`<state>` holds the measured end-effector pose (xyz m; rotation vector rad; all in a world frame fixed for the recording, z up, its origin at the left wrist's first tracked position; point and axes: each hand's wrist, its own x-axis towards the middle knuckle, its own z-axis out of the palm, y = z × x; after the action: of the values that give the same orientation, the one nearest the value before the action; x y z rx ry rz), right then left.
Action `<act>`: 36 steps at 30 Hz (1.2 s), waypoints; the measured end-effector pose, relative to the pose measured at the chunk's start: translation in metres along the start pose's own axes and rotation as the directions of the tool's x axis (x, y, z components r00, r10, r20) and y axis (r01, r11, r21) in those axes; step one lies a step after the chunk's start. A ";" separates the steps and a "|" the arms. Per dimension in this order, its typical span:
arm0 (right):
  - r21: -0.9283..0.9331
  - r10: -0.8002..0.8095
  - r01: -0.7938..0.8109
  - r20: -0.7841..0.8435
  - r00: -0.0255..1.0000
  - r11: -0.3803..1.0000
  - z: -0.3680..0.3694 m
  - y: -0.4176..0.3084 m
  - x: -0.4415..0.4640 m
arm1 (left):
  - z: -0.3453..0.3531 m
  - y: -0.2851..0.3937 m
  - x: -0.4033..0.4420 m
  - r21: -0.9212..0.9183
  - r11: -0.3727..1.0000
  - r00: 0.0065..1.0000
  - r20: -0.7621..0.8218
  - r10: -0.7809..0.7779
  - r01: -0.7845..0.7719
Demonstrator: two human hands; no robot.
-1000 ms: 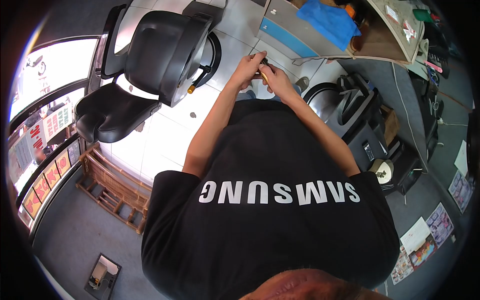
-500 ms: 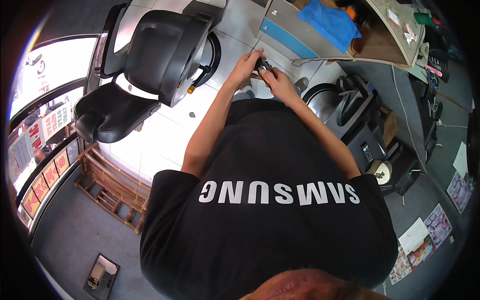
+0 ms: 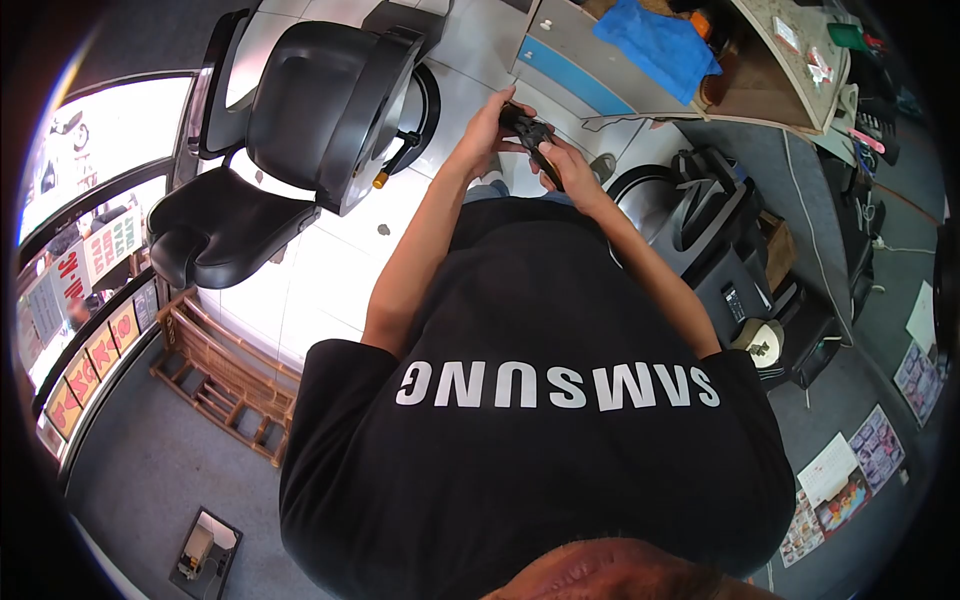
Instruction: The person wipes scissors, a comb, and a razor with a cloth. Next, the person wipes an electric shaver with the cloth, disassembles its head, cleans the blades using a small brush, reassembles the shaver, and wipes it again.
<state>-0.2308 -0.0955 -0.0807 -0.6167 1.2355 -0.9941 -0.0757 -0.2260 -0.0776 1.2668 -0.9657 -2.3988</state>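
Observation:
Both hands meet in front of my body, around a black hair clipper (image 3: pixel 533 134). My left hand (image 3: pixel 485 132) grips its far end, thumb toward the top and fingers curled beneath. My right hand (image 3: pixel 573 174) is closed on the near end, with the thumb lying against the middle. The clipper slants from upper left to lower right; fingers cover part of it, and its small details are too fine to make out. Below the hands is the front of my black T-shirt (image 3: pixel 560 300).
A black barber chair (image 3: pixel 310 100) stands at left, near a bamboo bench (image 3: pixel 225 375). Ahead is a cabinet (image 3: pixel 575 50) with a blue cloth (image 3: pixel 660 45) draped over it. Another black seat (image 3: pixel 700 215) is close on my right. A white cable hangs along the right wall.
The clipper has turned in my hands: its yellowish part no longer shows and more of its black body does. My left fingers have opened out a little; my right hand has shifted slightly right.

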 end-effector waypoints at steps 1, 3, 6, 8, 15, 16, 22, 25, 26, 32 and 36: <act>0.004 0.000 0.000 0.016 1.000 1.000 -0.001 -0.001 0.000 | -0.001 0.001 0.000 -0.017 1.000 1.000 0.008 -0.004 0.004; 0.010 -0.001 0.001 0.045 0.999 1.000 -0.004 -0.004 -0.001 | -0.002 0.001 0.000 -0.040 0.999 1.000 0.022 -0.008 0.009; 0.050 0.014 -0.018 0.078 0.997 0.999 -0.005 -0.011 -0.002 | -0.005 0.000 0.003 -0.049 0.999 0.999 0.039 -0.009 0.011; 0.054 0.005 -0.011 0.101 0.995 0.998 -0.007 -0.011 -0.001 | -0.006 0.000 0.004 -0.048 0.999 0.999 0.052 -0.006 0.008; 0.102 -0.031 0.019 0.120 0.992 0.995 -0.009 -0.020 -0.005 | -0.001 0.002 0.006 0.000 0.993 0.992 0.033 0.122 -0.122; 0.109 -0.029 0.017 0.111 0.993 0.994 -0.010 -0.020 -0.005 | -0.001 0.000 0.007 0.038 0.988 0.989 0.008 0.150 -0.150; 0.188 -0.018 0.007 0.054 0.998 0.982 -0.019 -0.024 -0.008 | -0.003 0.001 0.004 0.690 0.609 0.822 -0.035 0.569 -0.392; 0.187 -0.039 0.043 -0.022 0.999 0.981 -0.019 -0.030 -0.011 | -0.008 0.006 0.003 0.808 0.343 0.683 0.097 0.724 -0.479; 0.158 -0.034 0.038 -0.033 0.999 0.987 -0.024 -0.030 -0.009 | -0.010 0.007 0.004 0.815 0.283 0.651 0.146 0.745 -0.506; 0.102 -0.188 0.206 -0.167 0.968 0.973 -0.019 -0.035 -0.001 | -0.006 0.012 0.006 0.822 0.114 0.564 0.275 0.779 -0.558; 0.010 -0.279 0.285 -0.178 0.944 0.958 -0.021 -0.030 0.004 | -0.004 0.011 0.010 0.824 0.122 0.594 0.287 0.752 -0.553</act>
<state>-0.2594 -0.1103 -0.0627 -0.7032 1.3031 -1.3311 -0.0795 -0.2411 -0.0781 0.8733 -2.2422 -0.9320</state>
